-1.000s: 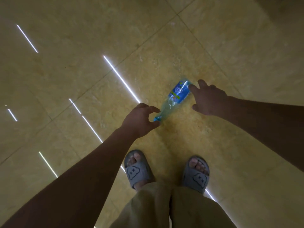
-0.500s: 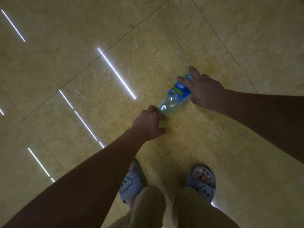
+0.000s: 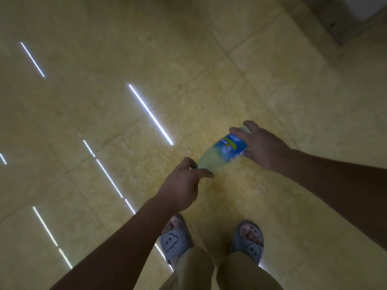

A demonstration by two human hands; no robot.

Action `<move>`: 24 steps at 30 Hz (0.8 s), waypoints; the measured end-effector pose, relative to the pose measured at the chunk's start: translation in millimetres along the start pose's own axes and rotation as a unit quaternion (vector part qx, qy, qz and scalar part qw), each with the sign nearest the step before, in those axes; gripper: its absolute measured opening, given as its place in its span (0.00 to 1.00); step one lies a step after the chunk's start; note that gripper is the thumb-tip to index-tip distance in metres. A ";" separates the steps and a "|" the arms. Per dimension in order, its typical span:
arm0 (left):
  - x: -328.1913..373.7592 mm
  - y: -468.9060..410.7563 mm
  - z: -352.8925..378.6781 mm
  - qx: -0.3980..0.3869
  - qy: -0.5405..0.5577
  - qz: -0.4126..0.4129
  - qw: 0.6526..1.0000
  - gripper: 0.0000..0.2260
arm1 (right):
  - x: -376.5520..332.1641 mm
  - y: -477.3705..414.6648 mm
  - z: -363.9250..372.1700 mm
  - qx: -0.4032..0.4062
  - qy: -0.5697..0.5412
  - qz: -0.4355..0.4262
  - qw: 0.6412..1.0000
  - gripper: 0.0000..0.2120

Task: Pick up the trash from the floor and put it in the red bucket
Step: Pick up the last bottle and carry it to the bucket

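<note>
Floor: shiny yellow tiles (image 3: pixel 83 101) with bright white light stripes (image 3: pixel 150 114) | Far corner: gray wall edge (image 3: pixel 335 28) | Trash: plastic bottle (image 3: pixel 224 152) with blue label, slanted, in front of gray slippers (image 3: pixel 173 243) | Hands: left hand (image 3: pixel 182 185) pinched its neck, right hand (image 3: pixel 261 147) curled round its bottom

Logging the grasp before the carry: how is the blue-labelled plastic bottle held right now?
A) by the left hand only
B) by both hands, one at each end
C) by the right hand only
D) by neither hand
B: the left hand grips the neck end of the bottle, while the right hand holds its base end, fingers curled over the label.
</note>
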State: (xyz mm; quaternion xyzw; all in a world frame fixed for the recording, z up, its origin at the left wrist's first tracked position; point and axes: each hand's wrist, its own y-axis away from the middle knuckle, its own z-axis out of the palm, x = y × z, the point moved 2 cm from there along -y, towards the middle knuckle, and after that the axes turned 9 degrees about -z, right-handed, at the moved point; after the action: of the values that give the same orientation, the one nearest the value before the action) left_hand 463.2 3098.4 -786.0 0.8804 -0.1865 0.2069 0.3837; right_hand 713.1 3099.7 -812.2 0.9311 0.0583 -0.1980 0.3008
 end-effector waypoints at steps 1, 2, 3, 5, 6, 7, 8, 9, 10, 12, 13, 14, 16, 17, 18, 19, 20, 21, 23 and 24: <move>8.3 7.3 -12.2 0.006 0.009 0.006 1.000 0.20 | -6.4 6.6 -15.4 0.000 0.001 0.002 1.000 0.36; 16.6 15.1 -25.0 0.011 0.023 0.012 1.000 0.21 | -12.5 13.3 -31.1 0.001 0.004 0.003 1.000 0.36; 26.2 23.8 -38.3 0.019 0.039 0.019 0.999 0.21 | -18.1 20.0 -46.9 0.002 0.007 0.001 1.000 0.36; 46.0 42.1 -66.2 0.046 0.070 0.029 0.996 0.20 | -28.8 34.2 -80.8 0.009 0.003 -0.001 1.000 0.36; 55.7 51.0 -79.6 0.065 0.088 0.030 0.994 0.19 | -34.0 41.1 -98.0 0.014 0.001 -0.002 1.000 0.36; 65.1 59.9 -92.2 0.084 0.106 0.031 0.990 0.18 | -39.5 48.3 -114.6 0.017 0.001 -0.003 1.000 0.36; 74.7 68.8 -104.2 0.100 0.120 0.029 0.987 0.18 | -45.4 55.8 -130.7 0.019 0.002 -0.005 1.000 0.36; 84.6 78.2 -115.5 0.112 0.130 0.026 0.985 0.18 | -51.4 63.6 -146.8 0.022 0.004 -0.009 1.000 0.36; 94.0 87.7 -126.0 0.120 0.135 0.021 0.983 0.18 | -57.7 71.6 -162.8 0.026 0.005 -0.014 1.000 0.36; 112.0 107.9 -145.8 0.133 0.143 0.010 0.981 0.19 | -70.6 88.9 -193.6 0.031 0.007 -0.023 0.999 0.36; 120.7 118.0 -155.0 0.137 0.147 0.003 0.979 0.21 | -77.1 98.6 -208.2 0.030 0.009 -0.027 0.999 0.36; 128.2 128.3 -164.3 0.140 0.149 -0.005 0.979 0.23 | -83.6 108.6 -222.3 0.028 0.014 -0.031 0.999 0.36; 144.1 149.4 -183.5 0.149 0.149 -0.020 0.977 0.27 | -97.0 128.3 -249.7 0.025 0.027 -0.043 0.998 0.36; 152.2 159.7 -193.5 0.152 0.150 -0.024 0.977 0.28 | -103.7 138.2 -263.3 0.025 0.034 -0.048 0.998 0.35; 160.4 169.4 -203.5 0.153 0.150 -0.027 0.976 0.28 | -110.3 148.0 -277.0 0.026 0.041 -0.052 0.997 0.35; 168.9 178.3 -213.9 0.156 0.149 -0.027 0.976 0.29 | -116.4 157.7 -291.3 0.028 0.048 -0.055 0.997 0.35; 176.5 187.0 -224.2 0.160 0.148 -0.025 0.976 0.29 | -122.7 167.4 -305.1 0.029 0.054 -0.057 0.996 0.34; 184.0 194.9 -234.7 0.166 0.145 -0.021 0.975 0.28 | -128.7 176.5 -318.7 0.031 0.060 -0.059 0.996 0.34; 198.1 209.1 -255.5 0.176 0.135 -0.015 0.975 0.27 | -138.7 192.7 -344.0 0.035 0.076 -0.066 0.994 0.34; 205.1 215.6 -266.3 0.180 0.130 -0.014 0.975 0.27 | -143.2 199.3 -355.7 0.037 0.083 -0.069 0.994 0.34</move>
State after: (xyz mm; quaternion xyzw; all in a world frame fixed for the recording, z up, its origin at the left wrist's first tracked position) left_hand 472.5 3126.9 -387.8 0.9034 -0.0819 0.3440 0.2424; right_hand 746.1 3146.9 -383.9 0.9485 0.1393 -0.1424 0.2461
